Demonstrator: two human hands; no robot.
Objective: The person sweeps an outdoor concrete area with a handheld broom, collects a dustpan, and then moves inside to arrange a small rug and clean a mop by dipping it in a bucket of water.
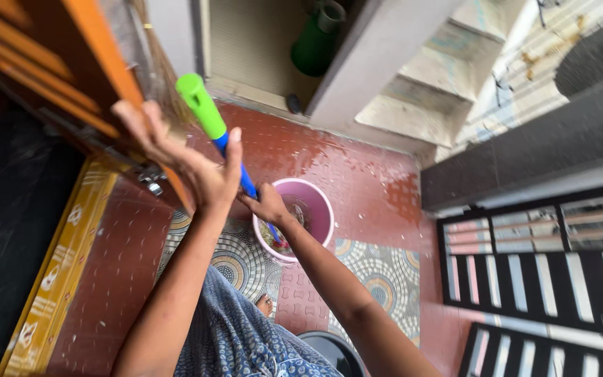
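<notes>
Holding a mop handle (212, 122) with both hands over a pink bucket (315, 209), standing on the red tiled floor (357, 174) beside a patterned mat (385, 279). Left hand (190, 164) gripping higher up, near where green meets blue, thumb raised at the right of the pole and the other fingers spread out to the left, only loosely closed. Right hand (268, 204) gripping lower down, fingers curled tight around the blue part, just at the near-left rim of the bucket.

Handling this step well: keeping the lower hand firm for steering and the upper hand closing more fully around the pole, pressing straight down along the pole so the bucket is not tipping, keeping the head inside the rim to avoid splashing on the wet tiles.

Handle running as one long straight axis, green end pointing up and far-left toward the orange door (99, 63), lower end pointing down and to the right into the bucket. Mop head probably sitting in the murky water inside, but hidden by the right hand and hard to confirm.
</notes>
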